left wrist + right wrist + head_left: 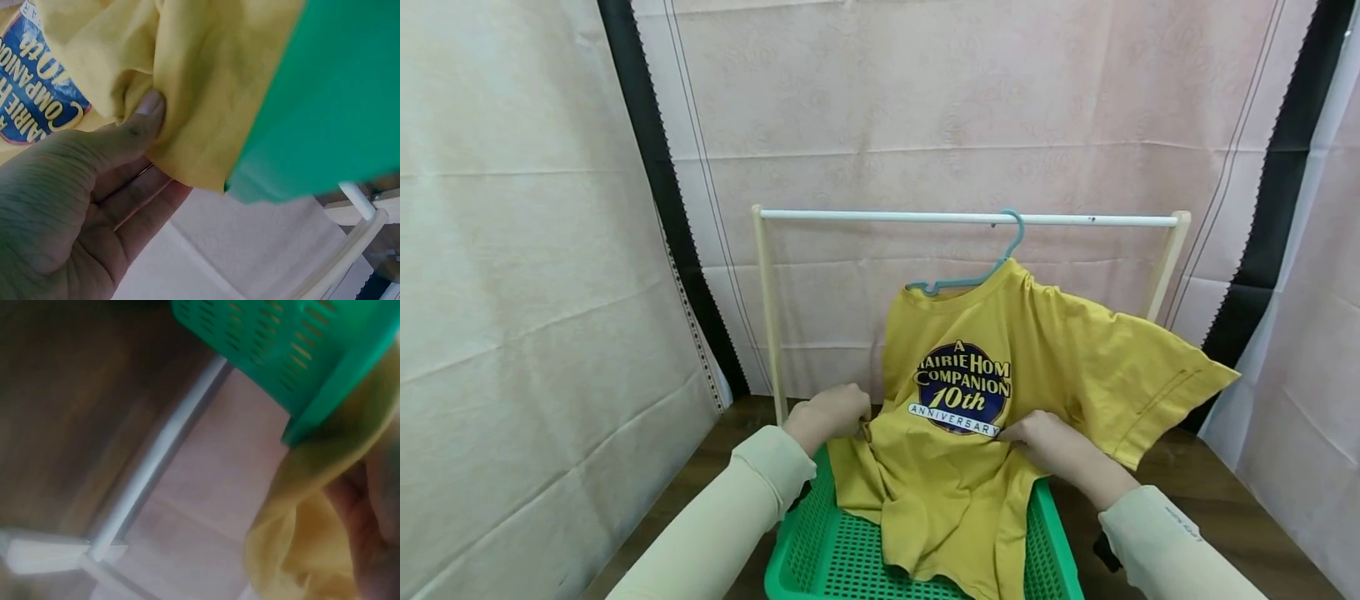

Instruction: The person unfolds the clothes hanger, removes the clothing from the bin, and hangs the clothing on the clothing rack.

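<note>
A yellow T-shirt [970, 492] with a dark round print hangs on a blue hanger [970, 282], hooked over the white rail. One sleeve spreads out to the right; the other is not visible. My left hand [833, 417] pinches the shirt's left side, thumb in front and fingers behind the cloth [194, 112] in the left wrist view. On the opposite side, my right hand [1051, 450] grips the shirt near the print's lower edge. Its fingers are partly hidden by yellow fabric [281, 531] in the blurred right wrist view. The shirt's lower part drapes into a green basket [801, 542].
A garment rack with a white rail [865, 216] and cream posts [769, 317] stands behind the basket on a dark wooden table [1240, 517]. Pale cloth walls [535, 250] with black strips enclose the back and sides.
</note>
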`<state>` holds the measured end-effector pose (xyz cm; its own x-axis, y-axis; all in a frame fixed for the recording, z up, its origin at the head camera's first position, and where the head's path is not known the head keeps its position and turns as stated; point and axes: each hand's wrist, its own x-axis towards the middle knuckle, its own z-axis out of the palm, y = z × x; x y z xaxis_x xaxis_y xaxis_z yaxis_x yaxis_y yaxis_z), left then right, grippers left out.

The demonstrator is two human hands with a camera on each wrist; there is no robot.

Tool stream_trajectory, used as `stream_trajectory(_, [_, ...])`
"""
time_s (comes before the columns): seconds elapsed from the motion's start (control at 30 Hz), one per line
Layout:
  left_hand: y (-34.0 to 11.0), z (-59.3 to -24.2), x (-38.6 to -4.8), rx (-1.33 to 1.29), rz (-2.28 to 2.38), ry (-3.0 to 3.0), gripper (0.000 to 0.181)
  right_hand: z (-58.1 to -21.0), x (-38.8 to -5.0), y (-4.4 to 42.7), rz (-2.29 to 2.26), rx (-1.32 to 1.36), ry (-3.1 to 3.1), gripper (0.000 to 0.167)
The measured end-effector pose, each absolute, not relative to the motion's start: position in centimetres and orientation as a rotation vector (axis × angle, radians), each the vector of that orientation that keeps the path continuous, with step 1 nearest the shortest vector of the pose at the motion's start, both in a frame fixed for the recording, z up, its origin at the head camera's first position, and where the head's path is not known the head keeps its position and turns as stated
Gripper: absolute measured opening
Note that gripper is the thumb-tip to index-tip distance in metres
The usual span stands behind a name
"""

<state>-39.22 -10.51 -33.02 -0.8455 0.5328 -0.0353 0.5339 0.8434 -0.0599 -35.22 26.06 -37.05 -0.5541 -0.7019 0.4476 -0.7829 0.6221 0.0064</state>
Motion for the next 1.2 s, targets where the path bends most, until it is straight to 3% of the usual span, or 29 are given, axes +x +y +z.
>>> stream_trajectory(0.17, [-11.3, -32.1, -39.6, 0.877, -0.076, 3.052, 0.014, -36.0, -34.9, 26.9, 0.302, 1.14, -2.439, 0.029])
stream_trajectory(0.43, [-11.8, -29.7, -40.6, 0.865, -0.077, 3.209, 0.002, -33.6, -34.2, 27.7, 0.253, 0.873, -2.309, 0.022])
stream_trajectory(0.67, [-10.0, -28.4, -40.5, 0.68, 0.113, 3.539, 0.023, -32.1, -35.3, 27.4, 0.231, 0.642, -2.104, 0.012])
stream_trajectory(0.8, [-8.7, -28.7, -40.3, 0.758, 0.328, 3.433, 0.017, -31.6, -36.2, 26.5, 0.199, 0.717, -2.134, 0.021])
stream_trajectory(0.9, [-8.2, -29.4, -40.0, 0.822, 0.356, 3.254, 0.036, -31.8, -36.4, 25.8, 0.233, 0.908, -2.244, 0.034])
stream_trajectory(1.0, [-7.9, -30.3, -39.5, 0.84, 0.276, 3.105, 0.036, -32.4, -36.2, 25.2, 0.254, 1.06, -2.349, 0.039])
stream_trajectory(1.07, [-7.8, -30.9, -39.3, 0.845, 0.222, 3.032, 0.034, -32.9, -36.1, 24.7, 0.244, 1.103, -2.393, 0.041])
stream_trajectory(1.2, [-7.7, -32.1, -39.0, 0.851, 0.099, 2.949, 0.053, -33.8, -35.7, 23.8, 0.195, 1.079, -2.47, 0.05])
